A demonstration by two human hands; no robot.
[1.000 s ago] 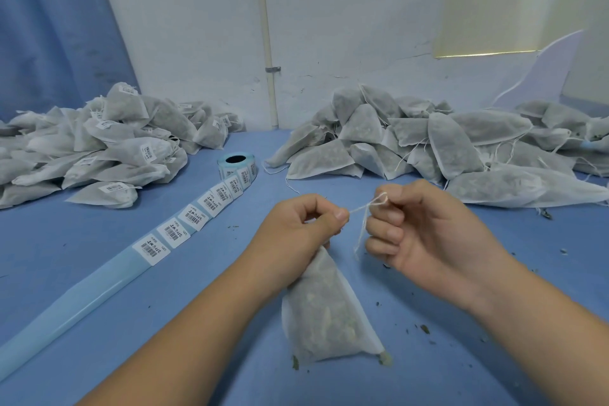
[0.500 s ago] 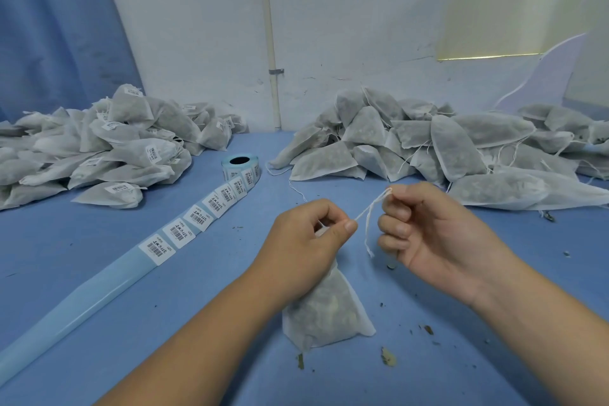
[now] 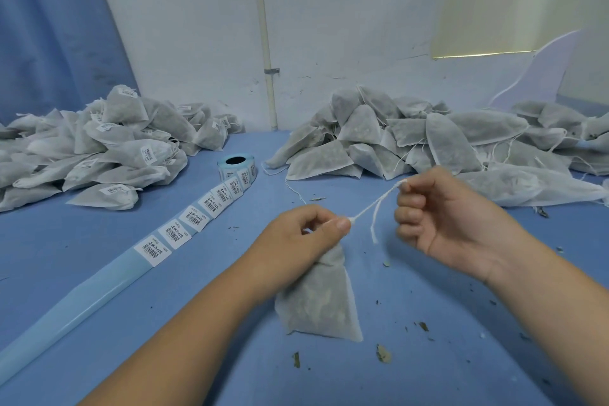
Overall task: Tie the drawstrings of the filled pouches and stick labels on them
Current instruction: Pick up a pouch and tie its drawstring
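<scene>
A filled white mesh pouch (image 3: 321,303) hangs just above the blue table (image 3: 99,231), its neck gathered in my left hand (image 3: 303,237), which grips it. My right hand (image 3: 445,224) pinches the white drawstring (image 3: 372,206) and holds it taut up to the right; a loose end dangles below. A roll of barcode labels (image 3: 238,165) stands at centre, its strip of labels (image 3: 184,224) running toward the front left. Labelled pouches (image 3: 99,148) are heaped at the left, unlabelled filled pouches (image 3: 428,142) at the right.
Dried herb crumbs (image 3: 384,354) lie scattered on the table near the pouch and to the right. A white wall with a vertical pipe (image 3: 265,43) closes the back; a blue curtain (image 3: 49,26) hangs at the left.
My right hand has pulled the drawstring farther up and to the right, so the string is longer and tighter. The pouch has lifted slightly, with its neck drawn closed.
</scene>
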